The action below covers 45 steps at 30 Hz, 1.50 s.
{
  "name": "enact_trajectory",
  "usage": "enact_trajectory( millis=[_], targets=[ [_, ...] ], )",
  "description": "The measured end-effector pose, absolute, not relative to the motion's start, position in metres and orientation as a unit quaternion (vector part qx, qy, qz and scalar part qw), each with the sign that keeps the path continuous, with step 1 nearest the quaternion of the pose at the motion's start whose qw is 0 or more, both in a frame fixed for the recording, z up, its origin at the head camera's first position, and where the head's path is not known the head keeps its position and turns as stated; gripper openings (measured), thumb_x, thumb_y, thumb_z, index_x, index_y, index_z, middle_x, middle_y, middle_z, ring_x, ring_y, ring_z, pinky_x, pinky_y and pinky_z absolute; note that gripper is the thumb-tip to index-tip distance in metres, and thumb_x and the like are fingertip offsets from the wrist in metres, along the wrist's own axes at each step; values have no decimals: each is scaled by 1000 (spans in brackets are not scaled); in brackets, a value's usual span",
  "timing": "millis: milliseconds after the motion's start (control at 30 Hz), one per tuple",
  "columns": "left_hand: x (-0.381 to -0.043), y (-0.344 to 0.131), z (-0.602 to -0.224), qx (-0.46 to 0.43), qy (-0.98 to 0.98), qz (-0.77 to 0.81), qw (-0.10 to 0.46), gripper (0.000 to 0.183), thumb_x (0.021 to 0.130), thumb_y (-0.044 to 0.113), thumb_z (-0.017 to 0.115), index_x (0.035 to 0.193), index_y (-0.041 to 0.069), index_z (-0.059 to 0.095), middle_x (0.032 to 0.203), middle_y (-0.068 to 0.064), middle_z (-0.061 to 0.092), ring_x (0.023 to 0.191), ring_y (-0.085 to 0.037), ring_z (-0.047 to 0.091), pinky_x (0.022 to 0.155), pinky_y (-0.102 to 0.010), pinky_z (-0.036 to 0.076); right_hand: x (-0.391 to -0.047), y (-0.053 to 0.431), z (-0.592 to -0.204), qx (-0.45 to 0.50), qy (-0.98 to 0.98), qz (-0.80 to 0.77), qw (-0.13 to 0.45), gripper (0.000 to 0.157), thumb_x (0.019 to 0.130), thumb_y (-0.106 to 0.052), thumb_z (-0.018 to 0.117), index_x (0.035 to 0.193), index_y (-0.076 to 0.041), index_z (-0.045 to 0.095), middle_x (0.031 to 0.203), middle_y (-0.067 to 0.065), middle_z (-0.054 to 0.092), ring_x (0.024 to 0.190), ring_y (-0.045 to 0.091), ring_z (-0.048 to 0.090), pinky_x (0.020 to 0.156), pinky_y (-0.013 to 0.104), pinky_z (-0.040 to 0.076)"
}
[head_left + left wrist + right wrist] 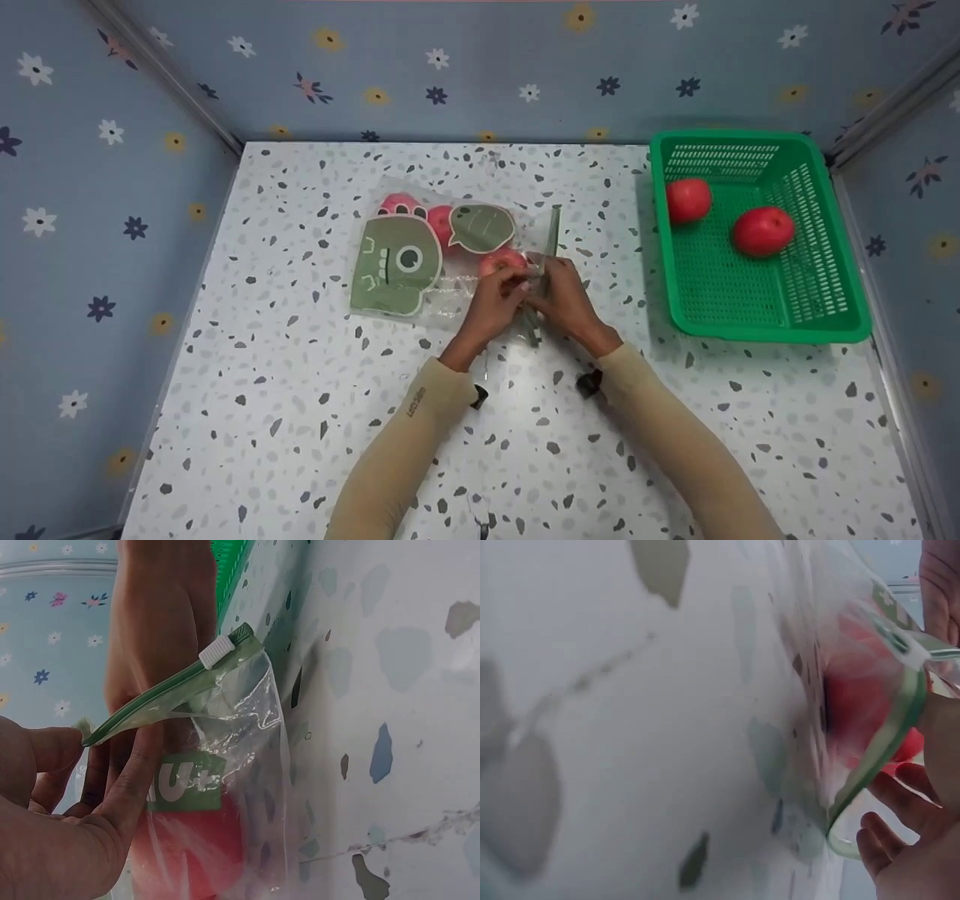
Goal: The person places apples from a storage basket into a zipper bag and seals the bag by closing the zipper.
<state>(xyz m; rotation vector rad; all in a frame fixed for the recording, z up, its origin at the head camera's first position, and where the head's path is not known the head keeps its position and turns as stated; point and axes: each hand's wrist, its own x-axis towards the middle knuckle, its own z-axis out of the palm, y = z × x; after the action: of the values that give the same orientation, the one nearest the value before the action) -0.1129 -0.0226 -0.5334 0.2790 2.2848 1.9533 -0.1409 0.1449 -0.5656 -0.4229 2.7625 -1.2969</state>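
A clear zip bag [454, 285] with green cartoon prints lies flat at the middle of the table. Three red apples [502, 262] show inside it, one close to its mouth. My left hand [495, 304] pinches the green zip edge [154, 696] between thumb and fingers. A white slider [217, 652] sits near one end of that edge. My right hand [564, 298] is at the bag's mouth, its loosely bent fingers [900, 799] beside the green edge. Part of the right hand is hidden behind the bag's lip.
On the right stands a green plastic basket [757, 330] with two red apples [763, 232] in it. Flower-patterned panels [480, 75] enclose the speckled white table [262, 420] at the back and both sides.
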Motion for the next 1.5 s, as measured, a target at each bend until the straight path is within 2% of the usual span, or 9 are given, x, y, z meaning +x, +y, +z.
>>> enact_trajectory(
  millis=[167,333,433,633,900,1100,1200,1333,1500],
  targets=[
    [-112,-23,-532,70,744,659,79,22,106,-4,57,123,-10,69,108,-22,68,88,-15,65,71,-21,55,-135,162,-554,-143,909,-390,4,57,95,-13,82,144,3,59,140,21,64,129,40,55,112,53,45],
    [-111,-24,-531,62,738,667,83,20,105,-4,58,121,-10,69,105,-17,66,84,-12,63,69,-22,57,-127,178,-531,-106,925,-365,7,53,95,-14,81,141,2,61,137,22,65,122,40,59,104,53,50],
    [-111,-25,-530,62,736,670,82,20,105,-4,58,120,-10,69,105,-16,66,83,-13,63,69,-23,57,-122,189,-515,-92,929,-359,14,52,96,-13,79,142,3,60,138,23,64,124,41,58,106,54,49],
    [-110,-26,-531,58,737,668,86,20,105,-3,58,121,-10,68,102,-20,67,83,-15,64,68,-26,59,-117,218,-487,-101,927,-361,-12,47,95,-6,79,136,9,62,136,29,64,128,45,56,112,57,43],
    [-110,-26,-533,45,743,659,109,22,106,-1,58,125,-5,69,113,-18,67,87,-18,66,73,-26,60,-112,266,-448,-64,933,-354,-31,43,98,-7,75,136,8,63,137,29,62,128,46,54,109,61,42],
    [-110,-27,-533,43,743,659,109,23,106,-2,57,126,-5,69,113,-18,68,87,-17,66,73,-27,60,-120,301,-432,-46,936,-343,-61,42,99,-9,76,135,8,63,135,29,63,123,46,55,104,61,44],
    [-110,-27,-534,43,743,659,108,23,106,-3,57,125,-5,69,112,-18,67,87,-16,65,72,-27,60,-126,318,-427,-35,943,-326,-60,43,100,-11,74,137,9,62,130,30,63,116,45,56,97,60,45],
    [-111,-26,-535,46,742,660,108,24,106,-3,56,126,-5,69,116,-18,67,88,-16,65,73,-27,60,-132,336,-421,-21,952,-302,-50,45,102,-12,71,138,12,60,131,35,61,116,49,55,91,62,46],
    [-110,-25,-536,49,737,666,107,23,106,-3,56,126,-6,68,118,-21,67,90,-28,68,74,-30,60,-141,356,-410,-1,962,-270,-29,48,103,-15,69,140,12,57,138,38,56,118,52,55,85,61,48]
  ],
)
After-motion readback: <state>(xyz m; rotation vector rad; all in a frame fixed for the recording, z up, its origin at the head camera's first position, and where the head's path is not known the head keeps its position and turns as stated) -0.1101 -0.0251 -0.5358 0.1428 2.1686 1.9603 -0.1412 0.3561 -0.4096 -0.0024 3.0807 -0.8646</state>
